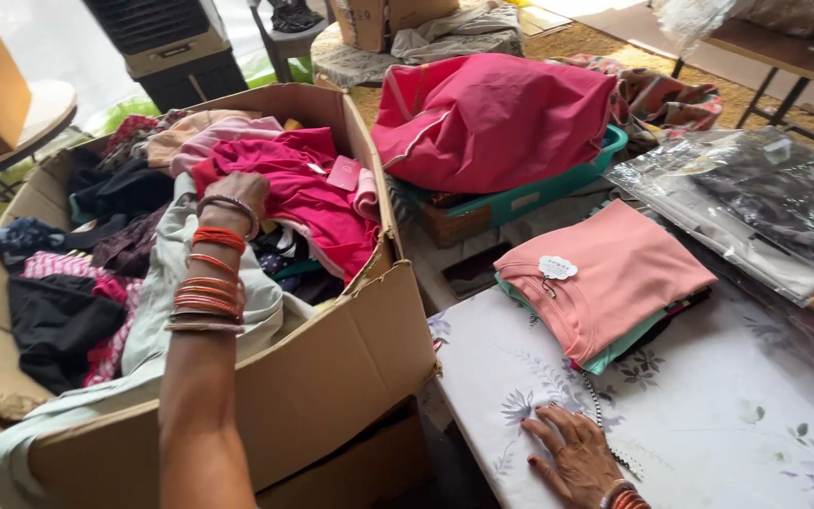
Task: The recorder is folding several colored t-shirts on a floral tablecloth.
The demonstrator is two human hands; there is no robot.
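Cardboard box full of mixed clothes sits left of the table; a pink square tag lies on the magenta garment inside. A white flower-shaped tag marks the folded pink shirt; clear bags lie beyond. Left hand, arm stretched out with bangles at the wrist, closes on the magenta garment. Right hand rests flat, fingers spread, on the table

2 hands – 1 cardboard box, 1 basket
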